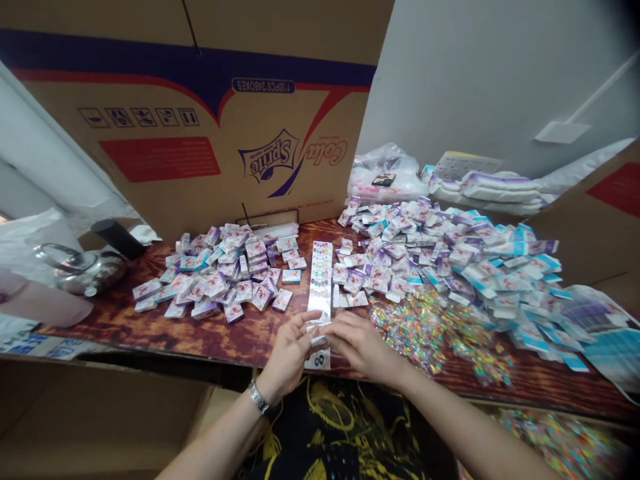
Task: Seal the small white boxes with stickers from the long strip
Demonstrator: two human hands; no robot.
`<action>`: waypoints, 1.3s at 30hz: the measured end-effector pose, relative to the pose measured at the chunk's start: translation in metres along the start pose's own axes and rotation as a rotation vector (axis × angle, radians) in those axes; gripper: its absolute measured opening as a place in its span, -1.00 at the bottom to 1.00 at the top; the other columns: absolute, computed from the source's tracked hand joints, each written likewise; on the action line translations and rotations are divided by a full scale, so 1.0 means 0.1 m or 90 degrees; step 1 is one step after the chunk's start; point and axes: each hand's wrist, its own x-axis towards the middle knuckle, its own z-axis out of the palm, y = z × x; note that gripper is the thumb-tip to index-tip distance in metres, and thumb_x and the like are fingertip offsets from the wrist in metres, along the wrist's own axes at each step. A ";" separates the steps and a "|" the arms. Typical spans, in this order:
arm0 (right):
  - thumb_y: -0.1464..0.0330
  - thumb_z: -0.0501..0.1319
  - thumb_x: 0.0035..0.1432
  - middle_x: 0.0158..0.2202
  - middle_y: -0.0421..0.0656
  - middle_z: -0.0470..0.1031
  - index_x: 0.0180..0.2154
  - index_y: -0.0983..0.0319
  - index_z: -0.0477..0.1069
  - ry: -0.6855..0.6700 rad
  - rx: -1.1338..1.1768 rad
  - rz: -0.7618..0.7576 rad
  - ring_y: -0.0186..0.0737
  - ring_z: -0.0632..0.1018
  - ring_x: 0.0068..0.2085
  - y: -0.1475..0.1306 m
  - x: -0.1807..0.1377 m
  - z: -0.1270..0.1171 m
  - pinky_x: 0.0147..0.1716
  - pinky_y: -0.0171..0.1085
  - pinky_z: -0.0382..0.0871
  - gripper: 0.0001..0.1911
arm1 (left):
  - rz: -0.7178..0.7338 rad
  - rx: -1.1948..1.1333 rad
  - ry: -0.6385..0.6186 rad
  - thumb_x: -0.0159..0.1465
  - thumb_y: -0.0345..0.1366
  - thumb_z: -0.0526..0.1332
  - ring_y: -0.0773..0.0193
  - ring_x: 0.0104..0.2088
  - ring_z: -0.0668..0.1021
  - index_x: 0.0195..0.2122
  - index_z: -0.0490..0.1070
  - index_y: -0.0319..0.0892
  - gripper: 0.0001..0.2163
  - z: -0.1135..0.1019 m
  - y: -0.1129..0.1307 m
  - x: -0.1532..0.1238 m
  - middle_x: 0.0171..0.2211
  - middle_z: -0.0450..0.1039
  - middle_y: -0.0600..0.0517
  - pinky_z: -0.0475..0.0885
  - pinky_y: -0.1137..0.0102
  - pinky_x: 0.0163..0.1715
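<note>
In front of my body, both hands meet over a long strip of printed stickers (321, 273) that lies lengthwise on the table. My left hand (291, 345), with a metal watch at the wrist, is closed around a small white box (320, 328), mostly hidden by the fingers. From the other side my right hand (357, 341) pinches the same box. To the left lies a heap of closed little cartons (220, 273) printed in white, purple and blue. A larger heap of similar small cartons (425, 240), some with flaps standing open, spreads to the right.
Small colourful wrapped packets (425, 330) lie right of my hands; more fill a container (560, 440) below the edge. A large cardboard carton (225, 133) stands behind the table (260, 337). A metal kettle (90, 267) and pink container (43, 300) stand left. Plastic bags (385, 173) lie behind.
</note>
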 end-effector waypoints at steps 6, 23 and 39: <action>0.33 0.19 0.16 -0.22 -0.12 0.36 -0.18 0.22 0.32 0.056 0.071 0.156 -0.23 0.41 -0.20 0.08 0.02 -0.01 -0.22 -0.27 0.30 -0.83 | 0.022 0.130 -0.131 0.20 -0.20 0.21 0.19 -0.16 0.51 -0.01 0.32 -0.19 -0.65 -0.06 0.01 -0.03 -0.13 0.46 -0.10 0.40 0.27 -0.12; 0.33 0.08 0.24 -0.43 -0.22 0.42 -0.38 0.24 0.37 0.116 0.161 0.190 -0.32 0.43 -0.37 0.32 -0.30 0.07 -0.37 -0.37 0.24 -0.81 | 0.250 0.741 -0.166 0.25 -0.23 0.11 0.26 -0.49 0.47 -0.28 0.39 -0.13 -0.87 -0.03 -0.09 0.24 -0.50 0.45 0.05 0.29 0.44 -0.45; 0.31 0.11 0.18 -0.47 -0.18 0.47 -0.37 0.24 0.41 -0.041 -0.158 0.409 -0.26 0.46 -0.42 0.91 -0.85 -0.30 -0.42 -0.35 0.19 -0.83 | 0.410 1.015 -0.208 0.20 -0.59 -0.05 -0.15 0.08 0.27 -0.07 0.33 -0.36 -0.68 0.35 -0.63 1.01 -0.08 0.34 -0.38 0.12 -0.02 -0.01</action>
